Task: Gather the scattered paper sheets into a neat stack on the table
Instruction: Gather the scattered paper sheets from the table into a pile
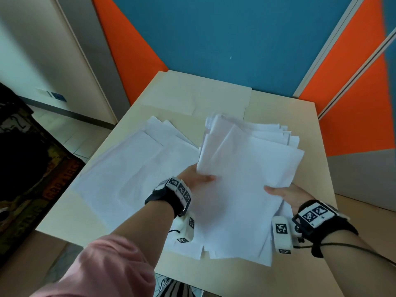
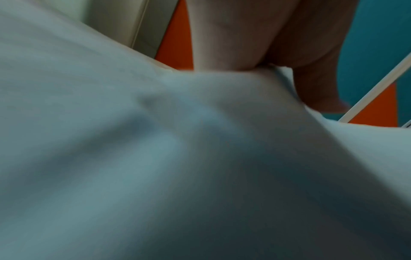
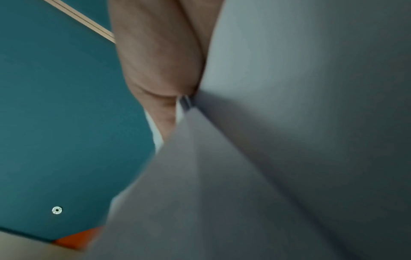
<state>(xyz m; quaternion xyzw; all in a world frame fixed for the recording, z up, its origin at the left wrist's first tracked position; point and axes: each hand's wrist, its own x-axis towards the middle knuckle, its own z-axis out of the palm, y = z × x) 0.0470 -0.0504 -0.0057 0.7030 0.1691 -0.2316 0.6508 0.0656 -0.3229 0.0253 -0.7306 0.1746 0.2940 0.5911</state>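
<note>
A loose, uneven bundle of white paper sheets (image 1: pixel 242 172) is held up over the light wooden table (image 1: pixel 304 116), its far corners fanned out. My left hand (image 1: pixel 196 179) grips the bundle's left edge, thumb on top. My right hand (image 1: pixel 282 195) grips its right edge, thumb on top as well. Several more white sheets (image 1: pixel 128 168) lie overlapped on the table to the left. In the left wrist view paper (image 2: pixel 155 158) fills the frame below my left hand (image 2: pixel 255 44). In the right wrist view my right hand (image 3: pixel 160 61) pinches the paper (image 3: pixel 278 140).
Blue and orange partition panels (image 1: pixel 214 39) stand right behind the table. A dark bag or printed cloth (image 1: pixel 32 163) lies on the floor at the left. Pale sheets (image 1: pixel 197 99) lie flat at the table's far side. Bare table shows at the right and near left.
</note>
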